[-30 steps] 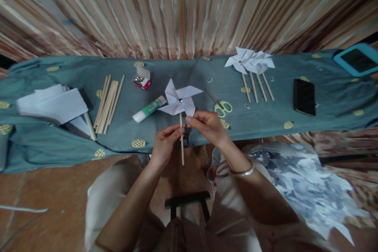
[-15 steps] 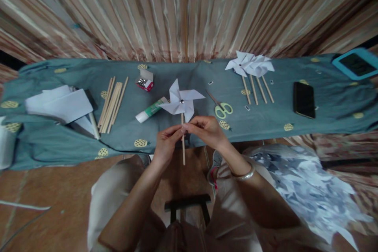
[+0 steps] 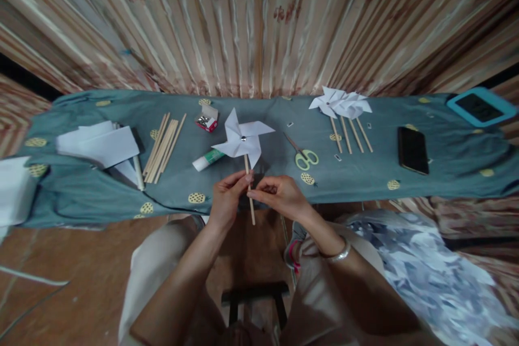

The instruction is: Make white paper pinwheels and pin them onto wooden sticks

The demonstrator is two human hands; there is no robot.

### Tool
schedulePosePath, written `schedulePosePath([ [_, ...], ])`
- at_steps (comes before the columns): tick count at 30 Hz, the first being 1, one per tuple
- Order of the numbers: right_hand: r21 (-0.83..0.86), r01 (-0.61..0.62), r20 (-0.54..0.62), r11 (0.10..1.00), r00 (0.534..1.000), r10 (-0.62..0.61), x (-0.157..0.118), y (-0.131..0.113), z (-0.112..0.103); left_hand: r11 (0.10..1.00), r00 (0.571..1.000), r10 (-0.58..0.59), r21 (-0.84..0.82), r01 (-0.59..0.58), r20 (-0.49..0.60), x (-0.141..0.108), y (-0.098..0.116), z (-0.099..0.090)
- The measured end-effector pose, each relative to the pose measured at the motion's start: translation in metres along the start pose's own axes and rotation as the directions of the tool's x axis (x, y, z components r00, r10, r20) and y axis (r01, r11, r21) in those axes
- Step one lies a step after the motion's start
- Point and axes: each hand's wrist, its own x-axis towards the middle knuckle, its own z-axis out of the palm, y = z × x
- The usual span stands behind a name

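Observation:
A white paper pinwheel (image 3: 244, 137) with a shiny centre stands on a wooden stick (image 3: 252, 210) near the table's front edge. My left hand (image 3: 227, 194) pinches the stick below the pinwheel's blades. Slightly lower, the thumb and fingertips of my right hand (image 3: 279, 194) are closed on the same stick. Behind the blades on the left lies a green and white glue stick (image 3: 208, 159), partly covered. Scissors with light green handles (image 3: 305, 157) rest to the right of the pinwheel.
On the green cloth (image 3: 263, 113) are white paper sheets (image 3: 99, 143), loose wooden sticks (image 3: 164, 146), a small open box (image 3: 207, 119), several finished pinwheels (image 3: 340, 102), a black phone (image 3: 412, 150) and a blue-framed device (image 3: 481, 105). A bag of paper pieces (image 3: 430, 265) sits lower right.
The pinwheel has tilted a little to the left. My right hand has slid lower along the stick, slightly apart from my left fingers. The whole view has shifted slightly.

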Motion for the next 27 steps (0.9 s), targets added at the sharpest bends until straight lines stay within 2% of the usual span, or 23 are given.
schedulePosePath([
  [9, -0.052, 0.048, 0.086, 0.997, 0.995, -0.044, -0.005, 0.004, 0.005, 0.994, 0.999, 0.011, -0.107, -0.014, -0.031, 0.004, 0.006, 0.005],
  [16, -0.093, 0.039, 0.071, 0.995, 0.997, -0.032, -0.007, 0.003, 0.004, 0.992, 1.0, 0.019, -0.122, -0.019, -0.008, 0.004, 0.003, 0.01],
  [22, -0.097, 0.037, -0.007, 0.995, 0.999, -0.037, -0.001, 0.004, -0.003, 0.987, 0.998, 0.038, -0.158, -0.03, 0.049, 0.005, 0.001, 0.014],
  [27, -0.105, 0.0, -0.162, 0.995, 0.987, -0.018, 0.012, 0.005, -0.023, 0.984, 0.999, 0.013, -0.176, -0.005, 0.045, 0.008, -0.002, 0.018],
])
